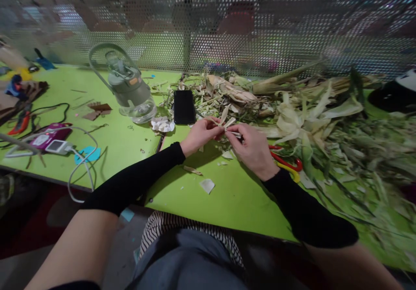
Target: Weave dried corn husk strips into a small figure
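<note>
Between my fingertips is a small bundle of pale corn husk strips, splayed out at the top. My left hand pinches it from the left with thumb and fingers. From the right, my right hand pinches the same strips, its fingertips almost meeting the left ones. Both hands hover just over the green table. Beneath and in front of them lie husk scraps, among them a pale square piece and a short rolled piece. Red-handled scissors lie partly hidden beside my right wrist.
A heap of dried corn husks spreads across the back and right. Behind my left hand lie a black phone and crumpled white tissue. A water bottle, a purple power strip and a white cable occupy the left.
</note>
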Available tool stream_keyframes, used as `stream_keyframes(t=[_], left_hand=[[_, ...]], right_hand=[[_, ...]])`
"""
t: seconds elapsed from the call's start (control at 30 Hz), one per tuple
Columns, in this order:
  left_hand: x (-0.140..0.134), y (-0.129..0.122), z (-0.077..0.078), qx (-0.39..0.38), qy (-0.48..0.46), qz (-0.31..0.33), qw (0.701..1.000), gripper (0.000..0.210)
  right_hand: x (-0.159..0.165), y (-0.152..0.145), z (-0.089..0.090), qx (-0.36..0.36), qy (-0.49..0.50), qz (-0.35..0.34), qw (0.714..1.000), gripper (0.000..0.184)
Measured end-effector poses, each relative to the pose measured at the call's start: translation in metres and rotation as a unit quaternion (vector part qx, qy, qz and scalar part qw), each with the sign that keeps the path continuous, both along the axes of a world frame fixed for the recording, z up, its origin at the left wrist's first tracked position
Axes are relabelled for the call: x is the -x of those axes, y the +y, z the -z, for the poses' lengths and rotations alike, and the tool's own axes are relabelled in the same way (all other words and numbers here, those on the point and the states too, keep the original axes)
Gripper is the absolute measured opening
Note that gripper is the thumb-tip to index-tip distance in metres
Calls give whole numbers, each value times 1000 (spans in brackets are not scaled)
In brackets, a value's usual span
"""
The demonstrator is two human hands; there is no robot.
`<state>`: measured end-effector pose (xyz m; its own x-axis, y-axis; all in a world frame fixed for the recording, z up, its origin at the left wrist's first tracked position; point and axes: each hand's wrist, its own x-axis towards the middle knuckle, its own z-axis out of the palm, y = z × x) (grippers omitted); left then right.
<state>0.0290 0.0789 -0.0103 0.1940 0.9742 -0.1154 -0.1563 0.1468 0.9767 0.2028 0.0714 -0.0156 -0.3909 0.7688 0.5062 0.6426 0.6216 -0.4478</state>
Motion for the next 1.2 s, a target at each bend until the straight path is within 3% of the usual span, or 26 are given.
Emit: stream_keyframes(t=[0.17, 0.33, 0.47, 0.67, 0.77, 0.9, 1.03, 1.2], left_hand=[[3, 3, 6, -30, 69, 28, 997, 10], [7, 2, 11, -69, 118, 131, 982, 7], [7, 2, 14, -84, 86, 161, 980, 8], [7, 4, 17, -88, 15, 150, 985, 18], [7, 4, 16, -53, -1, 115, 992, 12], [6, 3, 11, -11, -28, 90, 995, 3], [5, 0, 8, -11, -30, 109, 994, 3], [6, 1, 10, -9, -34, 85, 996, 2]], right_hand=[[0, 0, 3, -53, -33, -42, 997, 14], [-1, 1, 2, -15, -6, -36, 999, 12], [1, -1, -1, 4, 32, -17, 999, 13], [2, -4, -5, 65, 118, -10, 991, 12], [0, -1, -5, 74, 155, 14, 985, 12], [-4, 4, -6, 67, 127, 63, 988, 20], [-6, 8, -4, 96, 138, 59, 984, 25], [-6, 13, -1, 176, 192, 26, 965, 22]])
